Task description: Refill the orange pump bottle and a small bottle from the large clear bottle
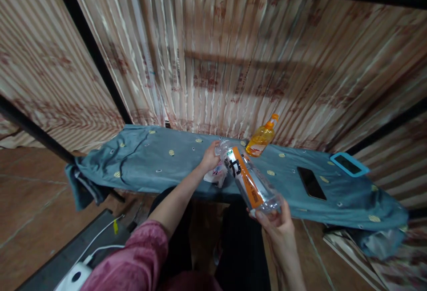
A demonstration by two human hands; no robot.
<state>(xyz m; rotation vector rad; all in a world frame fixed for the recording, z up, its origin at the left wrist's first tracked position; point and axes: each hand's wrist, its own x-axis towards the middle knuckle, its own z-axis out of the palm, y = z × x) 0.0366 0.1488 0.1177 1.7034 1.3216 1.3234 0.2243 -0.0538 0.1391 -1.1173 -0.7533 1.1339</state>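
A large clear plastic bottle [250, 175] with an orange and silver label is tilted in front of me, its neck toward the upper left and its base toward the lower right. My left hand [211, 157] is closed around the neck end. At the base, my right hand [278, 224] grips the bottle between thumb and fingers. Below my left hand lies a crumpled white plastic packet [216, 175], partly covered by the bottle. Just behind the bottle, an orange pump bottle of yellow liquid [262, 139] stands on the cloth.
A blue-green patterned cloth [160, 160] covers the narrow table. To the right lie a black phone [311, 183] and a blue-framed device [348, 165]. Striped curtains [220, 60] hang behind, with black frame bars [91, 46] at the sides. A white power adapter [75, 277] with cables sits lower left.
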